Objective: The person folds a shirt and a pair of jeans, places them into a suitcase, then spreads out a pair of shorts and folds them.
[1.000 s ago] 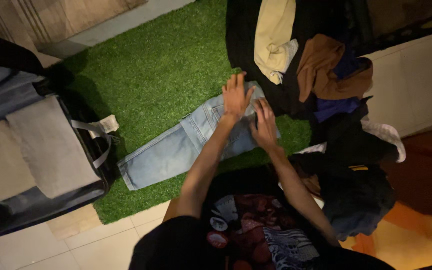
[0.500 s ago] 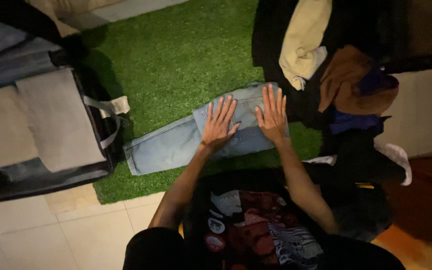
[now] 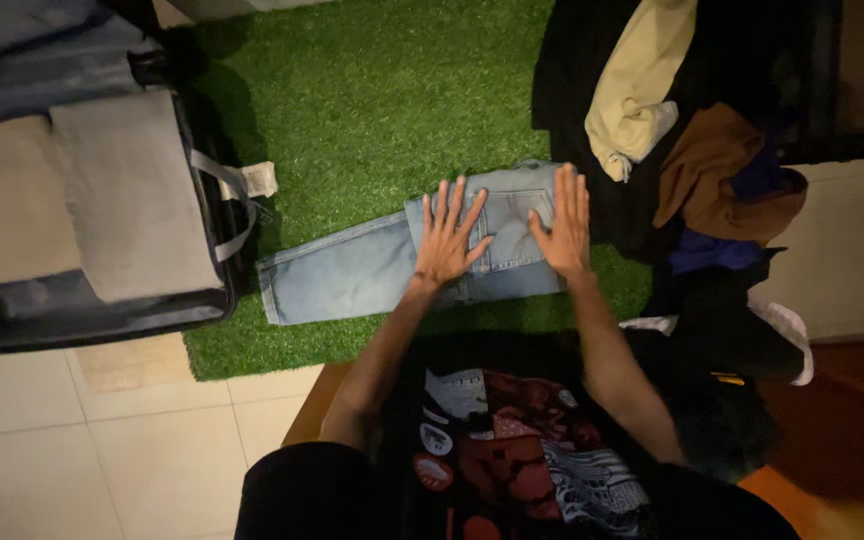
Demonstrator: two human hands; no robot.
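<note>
A pair of light blue jeans [image 3: 352,275] lies folded lengthwise on the green artificial grass mat [image 3: 372,110], legs pointing left. My left hand [image 3: 449,235] rests flat on the upper part of the jeans, fingers spread. My right hand [image 3: 565,222] presses flat on the waist end, also with fingers apart. Neither hand grips anything.
An open suitcase [image 3: 102,200] with folded beige and grey clothes sits at the left. A heap of clothes [image 3: 702,180], cream, brown, blue and black, lies at the right. More dark garments [image 3: 722,400] lie by my right arm. Pale floor tiles [image 3: 102,450] fill the lower left.
Both hands moved from the far waist edge to lie flat and spread on the jeans. The view shifted, so everything sits a little further right and higher.
</note>
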